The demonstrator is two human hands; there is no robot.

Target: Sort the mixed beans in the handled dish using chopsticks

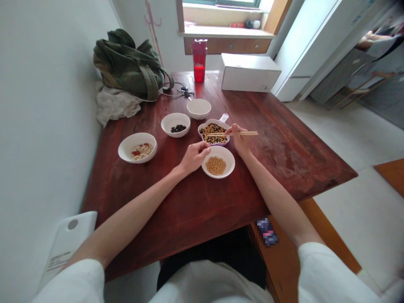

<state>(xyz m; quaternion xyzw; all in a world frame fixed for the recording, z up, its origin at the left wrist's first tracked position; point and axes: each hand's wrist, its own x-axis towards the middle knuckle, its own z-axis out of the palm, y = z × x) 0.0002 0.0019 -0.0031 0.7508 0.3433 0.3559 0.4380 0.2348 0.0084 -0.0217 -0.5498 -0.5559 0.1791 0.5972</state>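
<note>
The pale wooden chopsticks [249, 133] could slip if their tips cross. The left hand [193, 158] shows curled fingers by the white round bowl [230, 163] of yellow beans [216, 166], grip I cannot tell; black-and-yellow beans [212, 128] in the purple-rimmed dish [224, 118] lie just left of the right hand [240, 141], whose fingers pinch the chopsticks

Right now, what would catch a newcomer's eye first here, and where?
The red bottle stands out at the far end of the table, left of the white box. Nearer, the right hand holds chopsticks over the purple-rimmed dish of mixed beans, and the left hand is at the rim of the bowl of yellow beans.
</note>
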